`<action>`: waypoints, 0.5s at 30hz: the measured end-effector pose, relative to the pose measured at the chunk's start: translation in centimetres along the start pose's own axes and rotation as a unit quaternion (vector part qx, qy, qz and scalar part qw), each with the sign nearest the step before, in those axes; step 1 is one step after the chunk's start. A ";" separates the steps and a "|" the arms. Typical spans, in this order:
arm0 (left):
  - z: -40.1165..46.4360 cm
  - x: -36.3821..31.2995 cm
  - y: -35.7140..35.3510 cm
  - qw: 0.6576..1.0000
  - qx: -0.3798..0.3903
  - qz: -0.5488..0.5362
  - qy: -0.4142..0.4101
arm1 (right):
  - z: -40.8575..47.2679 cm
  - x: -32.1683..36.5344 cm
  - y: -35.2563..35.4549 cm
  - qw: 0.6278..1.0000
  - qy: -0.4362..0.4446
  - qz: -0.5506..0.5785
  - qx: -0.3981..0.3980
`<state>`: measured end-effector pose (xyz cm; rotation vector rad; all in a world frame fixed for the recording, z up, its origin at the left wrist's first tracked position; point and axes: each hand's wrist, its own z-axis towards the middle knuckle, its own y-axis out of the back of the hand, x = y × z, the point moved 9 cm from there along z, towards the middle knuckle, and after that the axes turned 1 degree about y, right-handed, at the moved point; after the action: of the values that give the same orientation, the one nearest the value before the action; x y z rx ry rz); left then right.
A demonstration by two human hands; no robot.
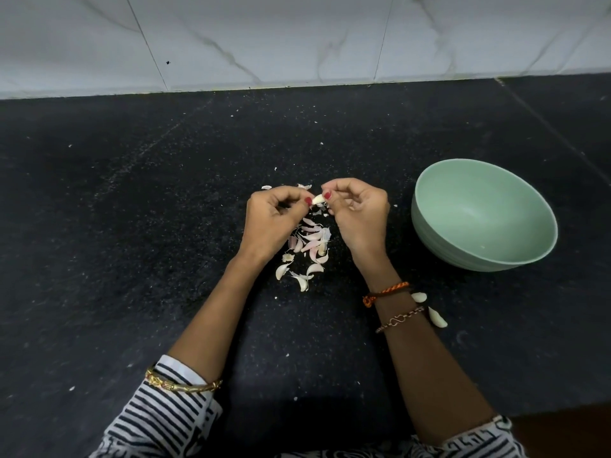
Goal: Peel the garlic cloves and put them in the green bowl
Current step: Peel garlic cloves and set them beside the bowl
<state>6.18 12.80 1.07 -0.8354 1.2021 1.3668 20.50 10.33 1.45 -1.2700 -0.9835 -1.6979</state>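
I am watching both hands working just above the black speckled stone tabletop (132, 226). The left hand (274, 223) and the right hand (358, 216) are pinching one small pale garlic clove (318, 199) between thumb and fingertips, each taking an end, fingers curled; I judge this two-sided pinch is letting one thumbnail pick at the skin while the other hand steadies the clove. They are holding it directly over a loose heap of papery pink-white garlic skins (309, 249), so I take it the peelings are being dropped in one spot below the hands. The round pale green bowl (439, 193) is standing to the right of the right hand, near but apart, mouth open and tipped toward the camera; its inside is looking almost bare, with only a tiny fleck I cannot identify. Two whitish cloves (437, 318) are lying on the tabletop just beside the right forearm; I cannot tell whether they are peeled. Nothing is standing between hands and bowl. A white marbled tile wall (297, 38) is running behind, and scattered skin flecks are dotting the surface.
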 end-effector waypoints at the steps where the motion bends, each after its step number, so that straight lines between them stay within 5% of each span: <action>1: 0.0 0.0 0.0 1.000 -0.001 0.010 -0.001 | 0.0 -0.1 0.0 1.000 0.001 -0.004 -0.003; 7: -0.1 -0.2 -0.1 1.000 0.003 -0.001 0.002 | 0.1 0.0 -0.1 0.999 -0.018 0.034 0.023; 15: -0.1 0.1 -0.5 0.995 0.010 -0.089 0.042 | -1.0 0.1 -2.5 0.955 -0.127 0.200 0.179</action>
<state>6.65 12.73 0.83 -0.9699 1.1734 1.1835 17.80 10.43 1.00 -1.3496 -1.0403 -1.0131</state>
